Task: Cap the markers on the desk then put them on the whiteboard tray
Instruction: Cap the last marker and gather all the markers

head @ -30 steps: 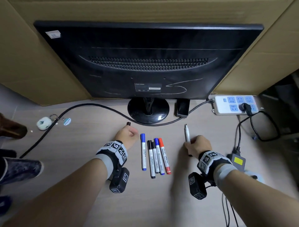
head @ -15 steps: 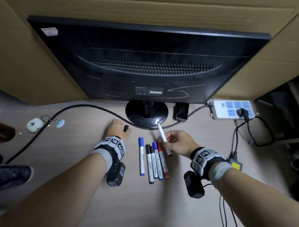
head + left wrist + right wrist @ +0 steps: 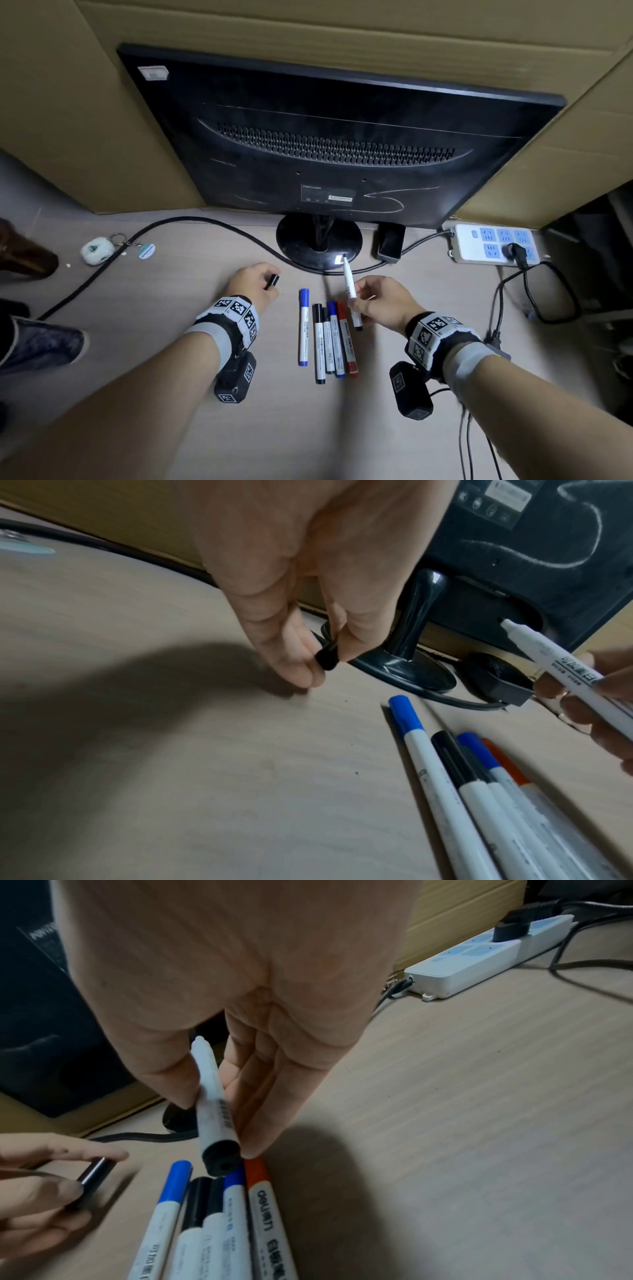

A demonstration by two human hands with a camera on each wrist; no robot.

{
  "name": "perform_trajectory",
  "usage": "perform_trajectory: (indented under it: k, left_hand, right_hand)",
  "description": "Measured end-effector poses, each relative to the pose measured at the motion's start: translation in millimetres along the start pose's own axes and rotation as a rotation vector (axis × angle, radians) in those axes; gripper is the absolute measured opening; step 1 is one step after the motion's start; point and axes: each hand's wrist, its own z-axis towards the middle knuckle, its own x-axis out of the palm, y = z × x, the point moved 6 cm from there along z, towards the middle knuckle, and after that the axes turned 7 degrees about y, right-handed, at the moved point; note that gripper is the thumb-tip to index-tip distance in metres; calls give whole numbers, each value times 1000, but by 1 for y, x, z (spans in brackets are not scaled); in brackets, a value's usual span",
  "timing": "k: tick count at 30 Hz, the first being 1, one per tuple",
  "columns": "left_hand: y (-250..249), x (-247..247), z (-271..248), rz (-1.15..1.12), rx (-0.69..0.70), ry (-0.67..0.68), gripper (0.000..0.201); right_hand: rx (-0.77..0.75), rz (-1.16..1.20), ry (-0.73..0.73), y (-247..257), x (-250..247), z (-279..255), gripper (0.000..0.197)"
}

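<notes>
My right hand (image 3: 368,301) pinches an uncapped white marker (image 3: 351,291) (image 3: 214,1104) (image 3: 561,666) with a black end, held above the desk with its tip towards the monitor base. My left hand (image 3: 255,284) pinches a small black cap (image 3: 272,281) (image 3: 327,657) (image 3: 92,1177) just over the desk, left of the marker. Between the hands lie several capped markers (image 3: 327,337) (image 3: 479,791) (image 3: 212,1226) side by side, with blue, black and red caps. No whiteboard tray is in view.
A black monitor (image 3: 329,137) on a round base (image 3: 318,240) stands behind the markers, with a thick cable (image 3: 137,236) across the desk. A white power strip (image 3: 493,243) lies at the right, a keyring (image 3: 99,250) at the left. Cardboard walls the back.
My right hand has lifted the uncapped marker from the desk's right and carried it left above the capped row. My left hand has kept the black cap, turning it slightly.
</notes>
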Motion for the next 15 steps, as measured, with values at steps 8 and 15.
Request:
perform_trajectory:
  k: [8,15]
  left_hand:
    - [-18,-11,-45,-128,137,-43,32]
    - [-34,-16,-72,-191,146,-47,25]
  right_hand:
    - [-90,-57,55,17,1,-23,14]
    - [-155,-53,72,25,-2,-41,16]
